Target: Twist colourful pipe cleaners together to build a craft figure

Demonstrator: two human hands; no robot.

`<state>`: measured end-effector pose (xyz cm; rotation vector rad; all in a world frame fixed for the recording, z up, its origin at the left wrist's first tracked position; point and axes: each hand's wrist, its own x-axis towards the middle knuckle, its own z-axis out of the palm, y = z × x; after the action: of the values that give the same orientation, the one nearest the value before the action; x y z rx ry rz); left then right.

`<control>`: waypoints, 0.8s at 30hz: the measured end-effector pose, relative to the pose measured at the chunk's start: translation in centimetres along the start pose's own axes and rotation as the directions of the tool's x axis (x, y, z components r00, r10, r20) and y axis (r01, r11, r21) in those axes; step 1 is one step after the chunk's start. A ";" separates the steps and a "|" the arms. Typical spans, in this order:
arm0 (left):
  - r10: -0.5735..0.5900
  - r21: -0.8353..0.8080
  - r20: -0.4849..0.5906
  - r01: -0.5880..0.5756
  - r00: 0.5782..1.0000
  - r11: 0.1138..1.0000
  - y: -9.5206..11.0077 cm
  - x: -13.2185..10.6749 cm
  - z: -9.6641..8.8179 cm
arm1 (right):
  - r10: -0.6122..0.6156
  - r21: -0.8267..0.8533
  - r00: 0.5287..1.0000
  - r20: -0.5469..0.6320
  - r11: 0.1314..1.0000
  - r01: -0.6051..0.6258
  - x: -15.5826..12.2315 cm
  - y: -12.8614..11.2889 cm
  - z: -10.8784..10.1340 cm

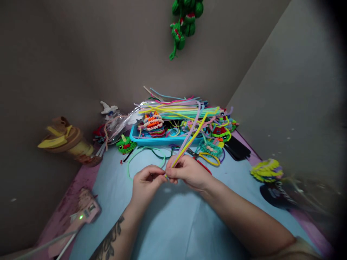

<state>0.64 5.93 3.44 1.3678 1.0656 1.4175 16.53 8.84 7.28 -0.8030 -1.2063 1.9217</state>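
Observation:
A lilac pipe cleaner [191,130] and a yellow pipe cleaner [197,133] rise from my right hand [191,171], which is closed around their lower part. Their long ends lean up and to the right, in front of the blue tray. My left hand [146,182] pinches the short lower ends between thumb and fingertips, touching the right fingertips. Exactly how the ends lie there is mostly hidden. Behind the hands, scissors [210,159] with yellow and red handles rest on the blue cloth [173,216]. A mint-green pipe cleaner [129,164] curves near my left hand.
A blue tray [168,141] holds heaped pipe cleaners and fuzzy figures. A green figure [126,144] sits at its left, a teal piece [211,148] at its right. A pink glue gun [88,213] with a lit green light lies left; a yellow fuzzy piece [265,170] lies right.

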 end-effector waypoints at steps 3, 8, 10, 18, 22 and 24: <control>0.029 0.055 -0.020 -0.027 0.999 0.998 0.2 -0.1 0.2 | -0.008 -0.024 0.999 -0.036 1.000 0.007 0.0 0.0 0.2; 0.017 -0.044 0.056 -0.015 0.998 0.999 0.5 0.3 -0.2 | -0.009 -0.171 0.999 -0.039 0.985 0.002 0.2 -0.1 -0.3; -0.016 -0.078 0.068 0.021 0.998 0.997 0.6 0.7 -0.5 | 0.052 -0.309 0.998 0.020 0.950 -0.043 0.2 -0.2 -0.7; -0.341 -0.356 0.278 0.426 0.898 0.831 0.5 0.1 0.8 | 0.246 -0.835 0.944 0.220 0.548 0.052 -0.1 0.9 -0.8; -0.398 -0.671 0.165 0.398 0.903 0.626 0.7 0.5 1.1 | 0.135 -0.762 0.971 0.198 0.645 0.066 0.2 1.3 -1.0; -0.457 -0.764 0.055 0.332 0.888 0.553 0.9 1.1 0.7 | 0.016 -0.710 0.987 0.162 0.696 0.105 0.0 1.2 -0.8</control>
<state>1.28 6.81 4.59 0.3607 0.6559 1.3806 16.87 8.90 5.82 -0.9999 -2.1212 1.4542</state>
